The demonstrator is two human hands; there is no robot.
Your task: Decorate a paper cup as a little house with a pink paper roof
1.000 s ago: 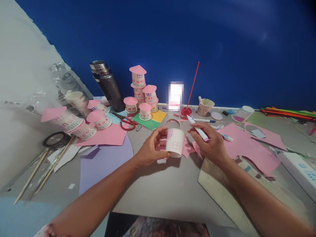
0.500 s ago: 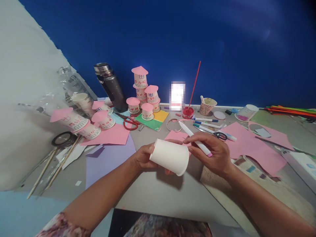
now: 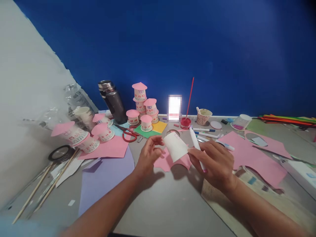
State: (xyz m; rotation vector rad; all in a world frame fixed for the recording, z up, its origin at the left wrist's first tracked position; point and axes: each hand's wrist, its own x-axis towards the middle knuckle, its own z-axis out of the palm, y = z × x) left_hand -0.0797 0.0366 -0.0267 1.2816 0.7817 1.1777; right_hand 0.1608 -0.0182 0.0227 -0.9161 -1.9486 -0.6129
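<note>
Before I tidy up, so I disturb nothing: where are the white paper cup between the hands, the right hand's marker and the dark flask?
White paper cup (image 3: 175, 147), head view: middle of its side.
Marker (image 3: 195, 140), head view: exposed barrel.
Dark flask (image 3: 115, 107), head view: middle of its body.

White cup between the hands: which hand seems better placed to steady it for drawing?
Probably the left hand: it looks free, its fingers open beside the white cup. The right hand is busier, holding the marker while its fingertips appear to touch the cup's edge.
</note>
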